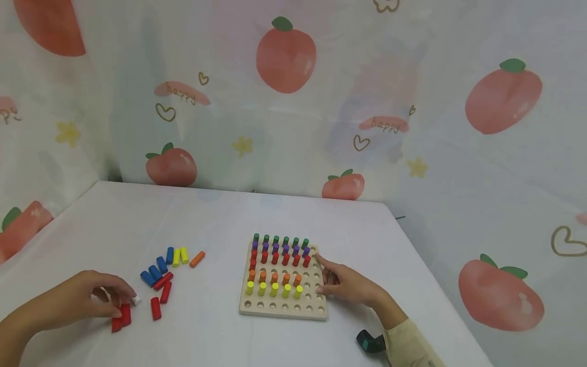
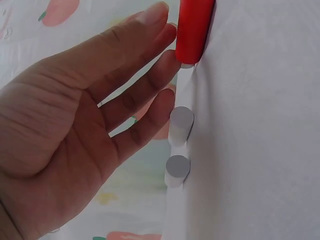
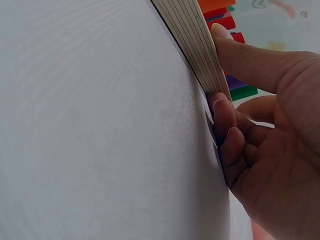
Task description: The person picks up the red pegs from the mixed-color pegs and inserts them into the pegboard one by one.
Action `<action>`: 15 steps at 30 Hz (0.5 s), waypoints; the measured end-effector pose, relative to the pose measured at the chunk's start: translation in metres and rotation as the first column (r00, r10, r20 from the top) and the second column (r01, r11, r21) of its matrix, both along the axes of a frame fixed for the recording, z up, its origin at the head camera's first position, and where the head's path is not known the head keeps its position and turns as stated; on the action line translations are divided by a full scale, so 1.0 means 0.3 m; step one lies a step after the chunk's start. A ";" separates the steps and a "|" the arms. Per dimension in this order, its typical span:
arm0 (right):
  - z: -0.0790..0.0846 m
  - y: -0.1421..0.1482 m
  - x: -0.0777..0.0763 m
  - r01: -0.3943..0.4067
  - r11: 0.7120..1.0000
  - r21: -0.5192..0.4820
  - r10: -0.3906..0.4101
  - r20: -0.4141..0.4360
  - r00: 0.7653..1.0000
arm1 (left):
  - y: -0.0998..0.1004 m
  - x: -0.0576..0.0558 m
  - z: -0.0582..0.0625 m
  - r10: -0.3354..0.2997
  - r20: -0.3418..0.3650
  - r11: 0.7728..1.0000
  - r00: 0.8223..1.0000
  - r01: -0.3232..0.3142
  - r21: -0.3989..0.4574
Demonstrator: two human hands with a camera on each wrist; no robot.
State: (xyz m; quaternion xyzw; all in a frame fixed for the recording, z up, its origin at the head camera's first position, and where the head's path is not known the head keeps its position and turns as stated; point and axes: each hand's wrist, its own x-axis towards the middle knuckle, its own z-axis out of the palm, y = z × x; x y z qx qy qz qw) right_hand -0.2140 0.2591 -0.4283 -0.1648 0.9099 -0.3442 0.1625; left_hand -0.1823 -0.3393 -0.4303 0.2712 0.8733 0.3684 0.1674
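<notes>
On the table is a square wooden pegboard with rows of green, purple, red, orange and yellow pegs. My right hand grips its right edge, thumb on the top face and other fingers curled against the side. At the left, my left hand reaches over loose red pegs, its fingers loosely bent. A white peg shows by its fingertips. In the left wrist view, the fingertips are right beside a red peg, and two pegs with grey ends lie close by.
Between the left hand and the board lie more loose pegs: red, blue, yellow and orange. A black elbow-shaped piece lies beside the right sleeve. A fruit-print cloth hangs behind the table.
</notes>
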 end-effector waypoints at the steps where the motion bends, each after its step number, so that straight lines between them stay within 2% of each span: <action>1: 0.001 0.001 -0.002 0.001 1.000 0.006 -0.001 -0.003 1.000 | -0.004 0.003 -0.004 0.013 -0.006 1.000 1.000 -0.013 -0.012; 6: 0.002 0.003 -0.004 0.003 1.000 0.006 -0.003 0.007 1.000 | -0.016 0.018 -0.020 0.057 -0.039 0.996 0.998 -0.059 -0.062; 9: 0.003 0.001 -0.002 -0.003 1.000 -0.004 0.003 0.008 1.000 | -0.023 0.025 -0.025 0.066 -0.034 0.995 0.997 -0.068 -0.072; 12: 0.004 -0.001 0.002 -0.004 1.000 -0.018 0.004 0.007 1.000 | -0.031 0.026 -0.029 0.047 -0.032 0.996 0.998 -0.050 -0.074; 15: 0.002 0.000 0.006 0.000 1.000 -0.022 0.000 0.008 1.000 | -0.036 0.025 -0.033 0.005 -0.064 0.999 0.998 -0.008 -0.052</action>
